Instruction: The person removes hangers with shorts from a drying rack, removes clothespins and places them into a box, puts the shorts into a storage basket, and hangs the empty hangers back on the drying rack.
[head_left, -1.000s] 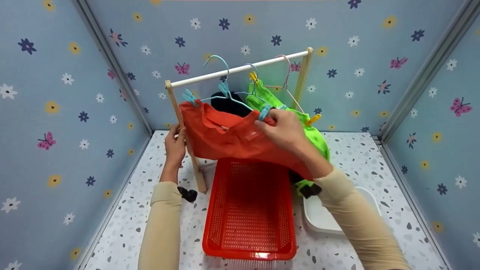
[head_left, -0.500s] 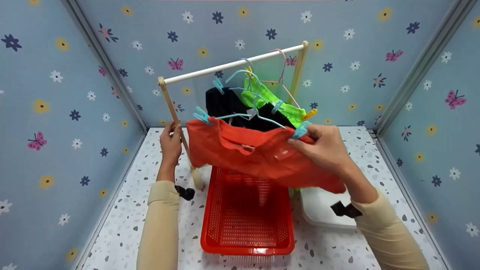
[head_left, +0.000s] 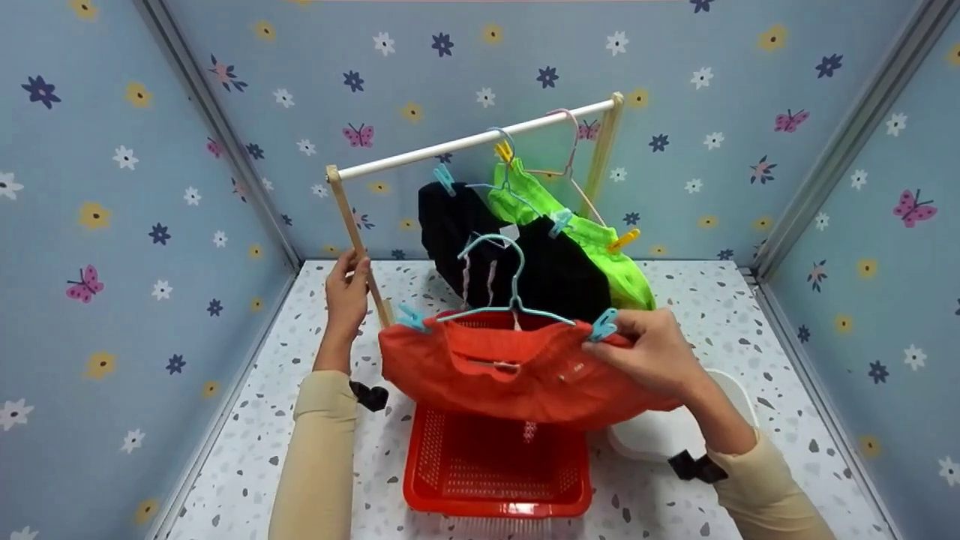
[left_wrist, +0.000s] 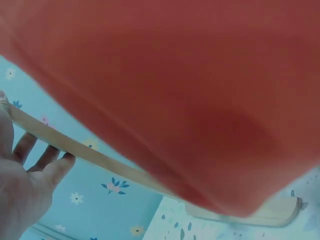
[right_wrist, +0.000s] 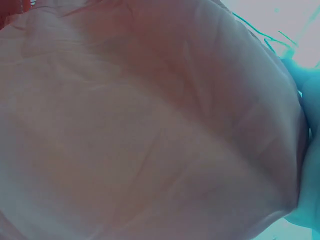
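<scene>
the right hand pinches the red shirt beside a blue clip – the shirt is on a blue hanger, up over the red basket – and the left hand has fingers bent round the wood post

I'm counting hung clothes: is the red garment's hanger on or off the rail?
Off: the hanger shows below the rail, its hook free in front of the black garment.

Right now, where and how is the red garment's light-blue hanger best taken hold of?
Probably by the hook, from above: it rises clear of the red garment, while clips pin both its top corners and the right hand grips one.
</scene>
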